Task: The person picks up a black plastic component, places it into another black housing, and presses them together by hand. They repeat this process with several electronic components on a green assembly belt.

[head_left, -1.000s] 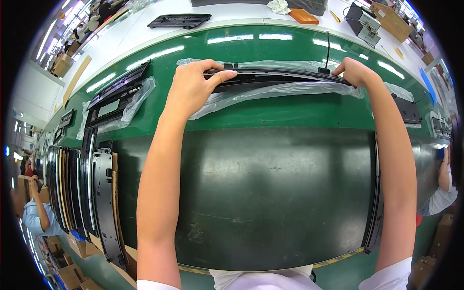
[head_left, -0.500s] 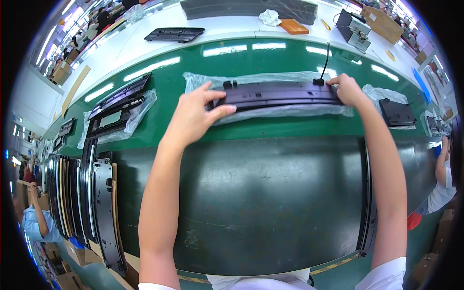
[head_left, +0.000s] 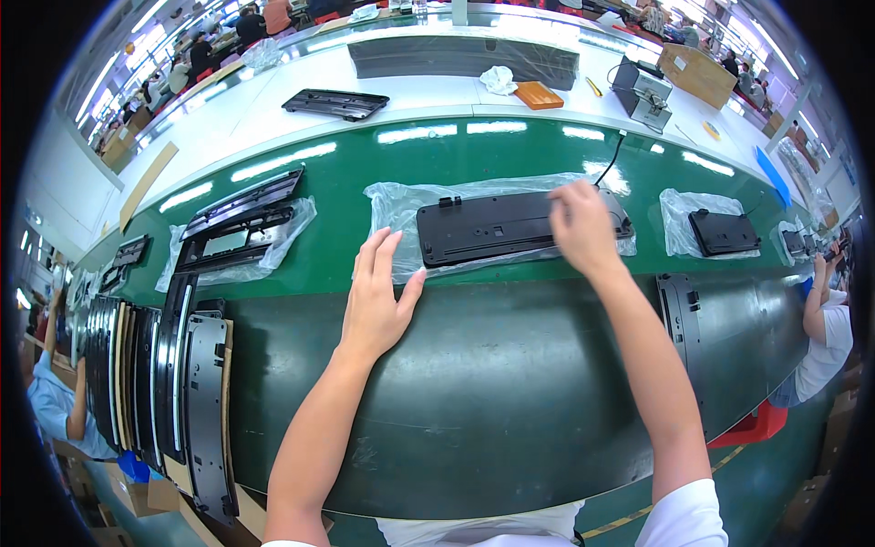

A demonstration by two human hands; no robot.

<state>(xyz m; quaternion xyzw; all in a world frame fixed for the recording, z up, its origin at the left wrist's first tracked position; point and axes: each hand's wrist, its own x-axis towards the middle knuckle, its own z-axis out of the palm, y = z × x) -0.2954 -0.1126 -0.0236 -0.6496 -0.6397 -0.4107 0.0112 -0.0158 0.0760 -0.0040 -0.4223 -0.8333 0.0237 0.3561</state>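
Black panel [head_left: 497, 228]: lying on a clear plastic bag [head_left: 392, 205] on the green belt [head_left: 510, 150].
Right hand [head_left: 583, 223]: fingers pressed flat on the panel.
Left hand [head_left: 378, 292]: spread, flat beside it.
Risk: slick bag, so the panel might slide.

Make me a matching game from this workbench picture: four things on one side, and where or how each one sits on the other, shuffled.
Things:
1. right hand
2. left hand
3. orange block
4. stack of black frames

Places or states:
A. on the white table beyond the green belt
B. resting on the long black panel
C. standing on edge at the left of the dark mat
D. flat, fingers spread, by the clear plastic sheet

Pairs: 1-B, 2-D, 3-A, 4-C
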